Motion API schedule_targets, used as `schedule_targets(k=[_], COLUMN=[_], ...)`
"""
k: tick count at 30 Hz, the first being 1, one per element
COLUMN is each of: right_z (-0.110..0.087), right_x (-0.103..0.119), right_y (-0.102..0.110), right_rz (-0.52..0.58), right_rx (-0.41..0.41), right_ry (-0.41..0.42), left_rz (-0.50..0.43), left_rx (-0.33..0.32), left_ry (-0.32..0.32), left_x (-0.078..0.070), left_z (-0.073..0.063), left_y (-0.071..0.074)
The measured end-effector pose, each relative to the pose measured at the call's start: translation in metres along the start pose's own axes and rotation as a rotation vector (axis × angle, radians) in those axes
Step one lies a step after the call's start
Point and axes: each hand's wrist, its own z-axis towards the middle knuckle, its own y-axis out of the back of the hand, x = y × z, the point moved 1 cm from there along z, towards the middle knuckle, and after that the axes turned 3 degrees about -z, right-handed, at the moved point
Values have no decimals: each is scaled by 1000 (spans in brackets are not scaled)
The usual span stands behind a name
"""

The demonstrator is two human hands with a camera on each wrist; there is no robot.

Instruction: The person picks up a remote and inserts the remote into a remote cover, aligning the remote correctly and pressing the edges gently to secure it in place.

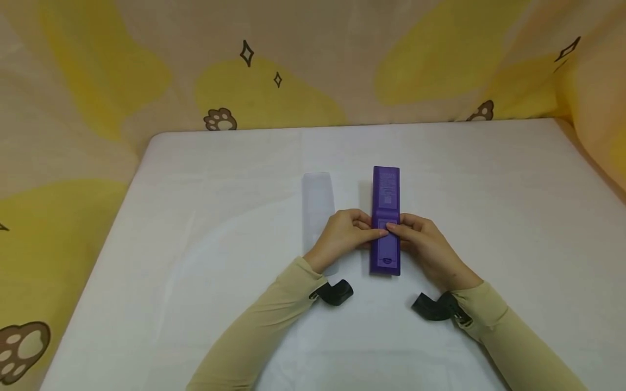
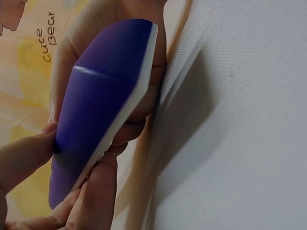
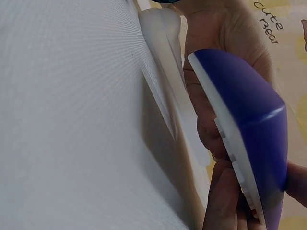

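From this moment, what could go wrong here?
The purple remote is held above the table, so it could drop if the left grip and right grip loosen.
Its buttons face down, close to the fingers, so one might be pressed accidentally.
The left grip reaches across the translucent cover and might nudge it.

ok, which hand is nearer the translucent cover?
Left. The left hand overlaps the right edge of the translucent cover in head view; the right hand is mostly right of the purple remote.
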Motion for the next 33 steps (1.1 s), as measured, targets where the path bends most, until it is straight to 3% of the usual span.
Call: schedule_targets(k=[14, 26, 33], right_z=[-3, -6, -7], right_x=[2, 2, 7], right_y=[-3, -5, -6], right_rz=[-11, -29, -21], right_rx=[-8, -14, -12], right_ry=[-12, -10, 6], left_rz=[106, 108, 105], left_rx=[-19, -22, -32], left_ry=[-40, -51, -51], left_x=[0, 1, -6], left_z=[-2, -6, -9], left_y=[1, 0, 2])
